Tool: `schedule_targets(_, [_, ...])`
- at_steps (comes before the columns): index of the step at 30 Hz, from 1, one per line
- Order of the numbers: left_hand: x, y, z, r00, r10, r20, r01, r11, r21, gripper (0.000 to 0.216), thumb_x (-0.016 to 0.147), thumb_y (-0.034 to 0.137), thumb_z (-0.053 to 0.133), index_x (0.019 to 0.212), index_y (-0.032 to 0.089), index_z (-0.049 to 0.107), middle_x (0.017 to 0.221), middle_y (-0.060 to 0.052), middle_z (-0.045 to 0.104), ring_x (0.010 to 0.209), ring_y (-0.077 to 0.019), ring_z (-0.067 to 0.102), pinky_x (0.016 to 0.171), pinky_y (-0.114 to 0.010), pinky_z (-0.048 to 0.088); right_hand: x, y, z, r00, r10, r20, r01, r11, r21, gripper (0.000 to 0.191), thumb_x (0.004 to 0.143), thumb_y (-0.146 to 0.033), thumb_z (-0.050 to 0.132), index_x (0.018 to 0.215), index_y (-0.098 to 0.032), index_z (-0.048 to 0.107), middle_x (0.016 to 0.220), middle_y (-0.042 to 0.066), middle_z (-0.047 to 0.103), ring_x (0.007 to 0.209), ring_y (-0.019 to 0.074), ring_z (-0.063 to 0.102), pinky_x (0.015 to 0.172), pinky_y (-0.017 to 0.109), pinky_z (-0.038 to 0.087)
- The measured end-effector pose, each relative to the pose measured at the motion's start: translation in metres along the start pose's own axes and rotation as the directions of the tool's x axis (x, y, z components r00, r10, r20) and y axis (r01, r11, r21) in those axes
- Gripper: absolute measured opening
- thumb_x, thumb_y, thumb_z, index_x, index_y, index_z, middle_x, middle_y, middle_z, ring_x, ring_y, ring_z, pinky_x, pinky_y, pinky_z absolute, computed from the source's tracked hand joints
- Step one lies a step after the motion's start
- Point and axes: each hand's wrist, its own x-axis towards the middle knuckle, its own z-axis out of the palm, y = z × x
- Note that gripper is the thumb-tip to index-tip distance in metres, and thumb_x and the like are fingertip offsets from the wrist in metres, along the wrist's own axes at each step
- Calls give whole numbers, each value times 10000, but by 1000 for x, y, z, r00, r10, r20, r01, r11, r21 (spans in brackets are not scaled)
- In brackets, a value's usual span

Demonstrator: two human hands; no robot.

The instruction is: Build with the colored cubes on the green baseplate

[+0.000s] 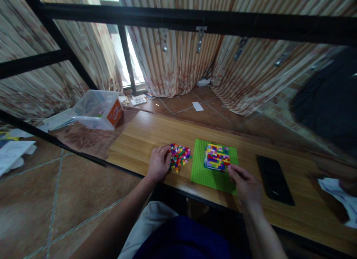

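Note:
A green baseplate (200,169) lies on the wooden table (139,140). On it stands a square block of multicoloured bricks (216,156). Left of the plate lies a loose pile of small coloured bricks (180,156). My left hand (158,163) rests at the pile's left edge, fingers curled and touching the bricks; whether it holds one is hidden. My right hand (245,184) sits at the near right corner of the brick block, fingertips pinched against its edge.
A black phone (275,180) lies flat right of the baseplate. A clear plastic box (96,109) stands on the floor at the far left. White cloth (338,194) lies at the table's right end. A black metal frame (195,22) crosses overhead.

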Motion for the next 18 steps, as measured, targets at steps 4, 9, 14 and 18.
schedule_targets(4, [0, -1, 0, 1000, 9, -9, -9, 1000, 7, 225, 929, 239, 500, 1099, 186, 638, 1148, -84, 698, 1081, -221, 625, 984, -414, 476, 1, -3, 1, 993, 119, -6, -118, 988, 102, 377, 532, -409, 872, 839, -211, 777, 862, 42, 759, 728, 145, 636, 574, 235, 470])
schedule_targets(9, [-1, -2, 2, 1000, 24, -13, -24, 1000, 14, 230, 933, 244, 495, 1107, 182, 633, 1143, -89, 696, 1079, -223, 623, 986, -417, 474, 1, -3, 4, 981, 191, 23, -191, 959, 209, 345, 515, -358, 887, 816, -229, 778, 815, 12, 744, 662, 99, 605, 549, 201, 463])
schedule_targets(14, [0, -4, 2, 1000, 18, -19, -18, 1000, 15, 221, 926, 240, 504, 1093, 191, 640, 1138, -85, 696, 1073, -227, 627, 977, -420, 481, -2, 1, 7, 983, 183, 25, -183, 943, 279, 330, 528, -350, 887, 811, -227, 774, 792, 10, 732, 618, 93, 592, 530, 208, 480])
schedule_targets(18, [0, -4, 2, 1000, 21, -18, -21, 1000, 21, 222, 925, 235, 502, 1092, 198, 643, 1128, -82, 699, 1072, -228, 627, 981, -427, 483, -3, 3, 6, 986, 166, 33, -168, 939, 299, 355, 520, -367, 893, 826, -228, 776, 872, 24, 746, 682, 112, 629, 546, 210, 498])
